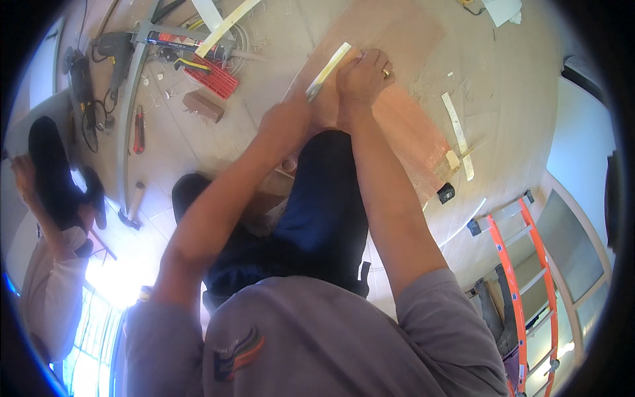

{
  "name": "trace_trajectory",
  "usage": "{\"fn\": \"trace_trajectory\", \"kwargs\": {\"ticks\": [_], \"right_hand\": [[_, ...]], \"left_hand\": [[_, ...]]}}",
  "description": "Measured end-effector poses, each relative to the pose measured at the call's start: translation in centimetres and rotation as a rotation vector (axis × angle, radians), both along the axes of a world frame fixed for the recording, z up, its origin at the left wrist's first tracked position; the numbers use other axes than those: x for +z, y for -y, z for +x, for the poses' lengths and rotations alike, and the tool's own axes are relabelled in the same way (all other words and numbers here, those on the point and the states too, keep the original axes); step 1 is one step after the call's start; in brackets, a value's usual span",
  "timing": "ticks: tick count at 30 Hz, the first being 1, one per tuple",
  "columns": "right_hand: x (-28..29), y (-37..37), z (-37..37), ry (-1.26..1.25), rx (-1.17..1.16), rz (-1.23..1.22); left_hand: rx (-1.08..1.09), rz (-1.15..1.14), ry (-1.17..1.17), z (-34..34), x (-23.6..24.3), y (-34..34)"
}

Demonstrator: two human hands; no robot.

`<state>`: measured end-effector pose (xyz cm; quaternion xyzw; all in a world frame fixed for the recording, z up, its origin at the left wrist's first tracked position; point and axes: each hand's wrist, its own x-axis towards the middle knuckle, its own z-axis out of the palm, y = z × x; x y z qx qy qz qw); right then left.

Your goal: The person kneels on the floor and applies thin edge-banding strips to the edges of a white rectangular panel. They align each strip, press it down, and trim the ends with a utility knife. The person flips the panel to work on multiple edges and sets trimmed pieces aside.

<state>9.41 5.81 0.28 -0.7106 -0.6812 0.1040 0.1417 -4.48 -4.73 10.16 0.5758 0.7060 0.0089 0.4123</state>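
Note:
A reddish-brown wood panel [390, 33] lies on the floor in front of me, with another plastic-wrapped reddish-brown panel [413, 126] reaching toward the right. My left hand [288, 122] is closed around a slim tool with a metallic part [315, 90]; its kind cannot be made out. Beyond that tool a narrow pale strip [333, 65] points away along the wood. My right hand [364, 74], fingers curled and a ring on one, presses down on the wood beside the strip. Whatever lies under its fingers is hidden. My knee [324, 172] is just below the panels.
Around the left lie a red-handled cutter [139, 131], a hammer [133, 206], a drill [118, 58], a sealant tube [178, 42], and a brown block [203, 106]. Rightward are a tape measure [446, 192], a loose strip [458, 135] and an orange ladder [512, 284]. Another person [49, 278] sits at far left.

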Motion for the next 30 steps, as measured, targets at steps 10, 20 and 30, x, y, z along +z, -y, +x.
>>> {"fn": "trace_trajectory", "kwargs": {"ticks": [10, 20, 30], "right_hand": [[0.5, 0.3, -0.3, 0.038, -0.037, -0.062], [-0.3, 0.1, 0.5, 0.004, -0.01, 0.066], [-1.1, 0.4, 0.5, 0.01, 0.021, 0.095]], "left_hand": [[0.059, 0.146, 0.008, -0.3, -2.5, -4.9], [0.069, 0.216, 0.056, 2.2, -3.9, -7.1], [-0.163, 0.156, -0.001, 1.7, -2.2, -10.0]]}}
